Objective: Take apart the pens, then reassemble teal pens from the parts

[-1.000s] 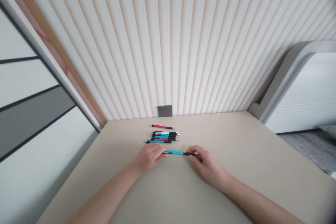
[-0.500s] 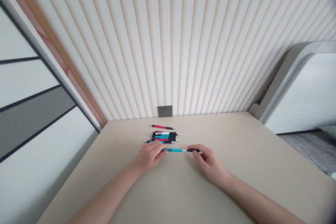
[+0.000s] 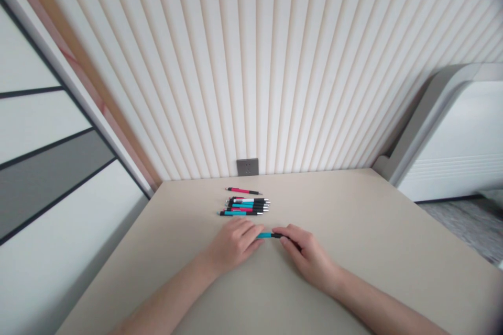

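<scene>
A blue pen [image 3: 265,235] lies crosswise between my two hands, low over the table. My left hand [image 3: 237,241] closes round its barrel and hides that end. At the black grip part, my right hand [image 3: 303,248] pinches the pen with thumb and fingers. The blue barrel meets the black grip with no gap that I can see. Just beyond my left hand lies a bundle of pens [image 3: 247,206], blue, red and white with black grips and silver tips. A single red pen [image 3: 242,190] rests behind the bundle.
The beige table [image 3: 338,209] reaches back to a ribbed white wall [image 3: 267,63]. A dark socket [image 3: 247,167] sits on the wall just above the table's rear edge. White panels with dark strips stand at left, and a white-grey bed headboard [image 3: 451,131] at right.
The white gap between the blue barrel and the black grip has closed. Both hands have come nearer together and slightly toward me. The pens behind lie as before.
</scene>
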The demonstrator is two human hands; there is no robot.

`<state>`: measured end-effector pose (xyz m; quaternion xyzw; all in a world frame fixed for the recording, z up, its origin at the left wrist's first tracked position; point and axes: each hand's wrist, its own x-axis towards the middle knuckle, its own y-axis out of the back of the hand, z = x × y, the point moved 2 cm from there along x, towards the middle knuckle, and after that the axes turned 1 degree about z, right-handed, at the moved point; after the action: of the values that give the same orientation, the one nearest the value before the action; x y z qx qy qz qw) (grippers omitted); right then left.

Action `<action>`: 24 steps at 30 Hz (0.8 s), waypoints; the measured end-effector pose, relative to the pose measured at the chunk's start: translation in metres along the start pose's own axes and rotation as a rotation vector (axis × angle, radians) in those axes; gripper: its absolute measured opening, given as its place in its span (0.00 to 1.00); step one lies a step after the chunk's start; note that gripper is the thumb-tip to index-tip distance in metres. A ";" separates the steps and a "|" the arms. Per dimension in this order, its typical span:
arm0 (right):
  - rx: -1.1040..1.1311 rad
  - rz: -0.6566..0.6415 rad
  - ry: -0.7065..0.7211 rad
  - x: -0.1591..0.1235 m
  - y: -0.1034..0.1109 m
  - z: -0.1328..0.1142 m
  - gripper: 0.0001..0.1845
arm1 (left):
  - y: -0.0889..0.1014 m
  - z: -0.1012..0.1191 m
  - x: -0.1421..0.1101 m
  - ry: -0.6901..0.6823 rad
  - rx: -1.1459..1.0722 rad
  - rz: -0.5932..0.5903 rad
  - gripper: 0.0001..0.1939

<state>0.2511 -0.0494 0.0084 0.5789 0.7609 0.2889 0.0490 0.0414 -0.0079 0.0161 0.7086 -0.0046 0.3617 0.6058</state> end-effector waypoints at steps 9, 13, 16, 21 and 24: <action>0.036 -0.011 -0.083 -0.003 -0.002 0.001 0.16 | -0.003 0.009 0.002 -0.098 0.173 -0.050 0.13; 0.045 0.007 -0.160 -0.003 0.000 0.009 0.17 | -0.003 0.007 0.000 -0.079 0.171 -0.075 0.16; 0.031 0.017 -0.170 -0.001 0.002 0.008 0.19 | -0.004 0.007 -0.001 -0.058 0.181 -0.055 0.13; -0.007 0.064 -0.178 0.001 0.006 0.008 0.19 | -0.006 0.006 -0.002 0.036 0.176 -0.077 0.10; 0.001 0.079 -0.224 0.002 0.009 0.012 0.19 | -0.007 0.005 -0.001 0.080 0.197 -0.121 0.07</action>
<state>0.2633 -0.0409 0.0037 0.6370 0.7276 0.2236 0.1221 0.0457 -0.0108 0.0097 0.7485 0.0980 0.3511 0.5539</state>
